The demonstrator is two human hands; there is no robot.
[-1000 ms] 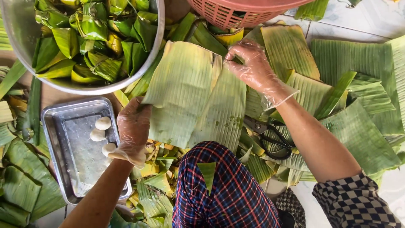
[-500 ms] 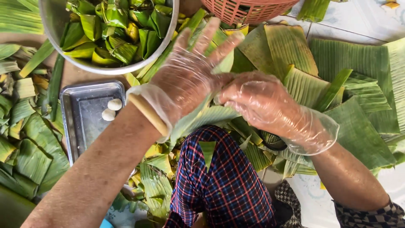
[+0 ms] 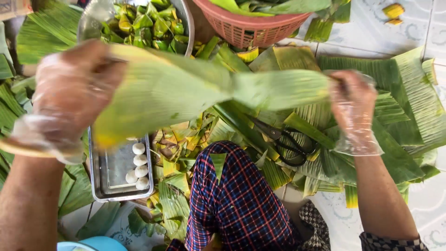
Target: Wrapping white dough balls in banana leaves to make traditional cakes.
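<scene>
A long banana leaf (image 3: 204,90) is stretched sideways in the air between both hands. My left hand (image 3: 69,100), in a clear plastic glove, grips its wide left end close to the camera. My right hand (image 3: 353,104), also gloved, pinches the narrower right end above the leaves on the floor. Below the leaf sits a metal tray (image 3: 109,179) with several white dough balls (image 3: 138,160) along its right side.
A metal bowl (image 3: 181,18) of folded leaf parcels stands at the top, beside a pink plastic basket (image 3: 251,25) of leaves. Black scissors (image 3: 285,139) lie on the leaf pile. My knee in checked cloth (image 3: 232,200) is at the bottom centre. Leaf scraps cover the floor.
The hands were close together over the leaf; now they have moved apart and the leaf is pulled out long between them, my left hand nearer the camera.
</scene>
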